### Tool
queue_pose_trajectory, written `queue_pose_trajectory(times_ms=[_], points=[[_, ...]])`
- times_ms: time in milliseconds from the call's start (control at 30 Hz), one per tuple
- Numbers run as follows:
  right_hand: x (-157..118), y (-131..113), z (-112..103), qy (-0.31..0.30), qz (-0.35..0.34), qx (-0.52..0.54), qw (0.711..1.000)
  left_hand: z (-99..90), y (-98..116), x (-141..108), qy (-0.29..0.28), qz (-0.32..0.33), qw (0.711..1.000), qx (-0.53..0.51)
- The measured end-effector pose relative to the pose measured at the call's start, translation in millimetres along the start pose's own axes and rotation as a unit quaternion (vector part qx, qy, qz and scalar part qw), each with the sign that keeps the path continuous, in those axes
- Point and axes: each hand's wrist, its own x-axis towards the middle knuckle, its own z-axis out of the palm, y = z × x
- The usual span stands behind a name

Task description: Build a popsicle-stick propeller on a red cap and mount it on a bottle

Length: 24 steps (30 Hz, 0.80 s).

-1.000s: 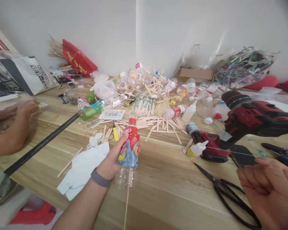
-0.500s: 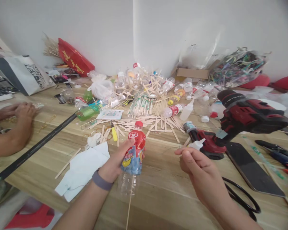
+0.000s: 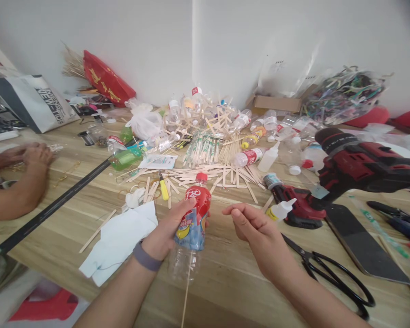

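Observation:
My left hand (image 3: pixel 177 223) is wrapped round a plastic bottle (image 3: pixel 194 218) with a red cap and a red and blue label. A thin wooden stick (image 3: pixel 185 300) shows at the bottle's clear lower end. To the right of the bottle, my right hand (image 3: pixel 248 223) is in a pinch, thumb against the fingers; anything between the fingertips is too small to make out. Black scissors (image 3: pixel 328 271) lie beside my right forearm, near a small white glue bottle (image 3: pixel 282 209).
A red and black drill (image 3: pixel 358 166) stands at the right, by a dark phone (image 3: pixel 362 241). Wooden sticks (image 3: pixel 212 175) and plastic bottles are heaped at the back. White paper (image 3: pixel 123 241) lies left of my left hand. Another person's hands (image 3: pixel 34 157) rest at the far left.
My right hand has moved left, closer to the bottle, and more of the scissors shows. My left hand still holds the bottle. The view has shifted slightly.

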Motion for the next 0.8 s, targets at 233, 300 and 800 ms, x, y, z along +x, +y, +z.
queue_pose_trajectory(times_ms=[233, 300, 800], points=[[-4, 2, -3, -0.002, -0.01, -0.015, 1.0, 2.8, 0, -3, -0.013, 0.004, 1.0, 0.02], [-5, 4, -7, -0.001, -0.01, -0.022, 1.0, 3.5, 0, -4, -0.013, 0.002, 1.0, 0.015], [-25, 12, -58, 0.106, 0.007, 0.033, 0.994, 3.5, 3, -4, -0.035, -0.002, 0.999, 0.008]])
